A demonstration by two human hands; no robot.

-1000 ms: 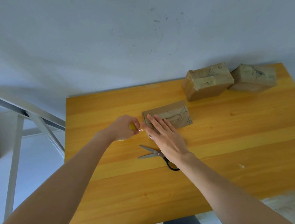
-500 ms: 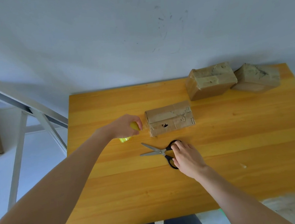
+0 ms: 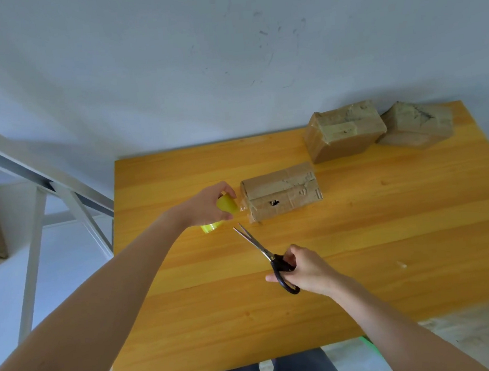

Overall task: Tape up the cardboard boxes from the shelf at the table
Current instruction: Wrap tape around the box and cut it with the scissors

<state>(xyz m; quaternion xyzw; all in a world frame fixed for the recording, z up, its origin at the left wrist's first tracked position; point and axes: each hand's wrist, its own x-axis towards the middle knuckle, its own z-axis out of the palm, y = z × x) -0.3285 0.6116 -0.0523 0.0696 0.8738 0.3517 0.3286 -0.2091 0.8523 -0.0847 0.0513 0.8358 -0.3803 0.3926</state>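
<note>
The box I am working on (image 3: pixel 282 191) lies flat on the yellow wooden table (image 3: pixel 361 249), its long side running left to right. Behind it a band of tabletop reaches the far edge, which meets the wall. To its right, wood runs out to the table's right edge. On its near side the widest stretch of tabletop reaches down to the near edge. To its left there is less room, and the table's left edge is not far beyond my left hand. The box is worn brown cardboard, with its top flaps meeting in a seam along its length. It has torn scraps of old tape toward its right end, a small dark hole on its near part and wrinkled clear tape over its left end. Just left of it my left hand (image 3: pixel 206 206) grips a yellow tape roll (image 3: pixel 227 210), fingers curled round it, and a short clear strip joins the roll to the box's left end. On its near side my right hand (image 3: pixel 306 268) holds the scissors (image 3: pixel 260 249) by their black handles, fingers curled through them. The blades are slightly parted, their tips just short of the box's near left corner. Behind and to its right stand two more taped boxes (image 3: pixel 343 130) (image 3: pixel 415 124) close together, both apart from it. Well to its left, past the table, stands a white metal shelf frame (image 3: pixel 39 185).
</note>
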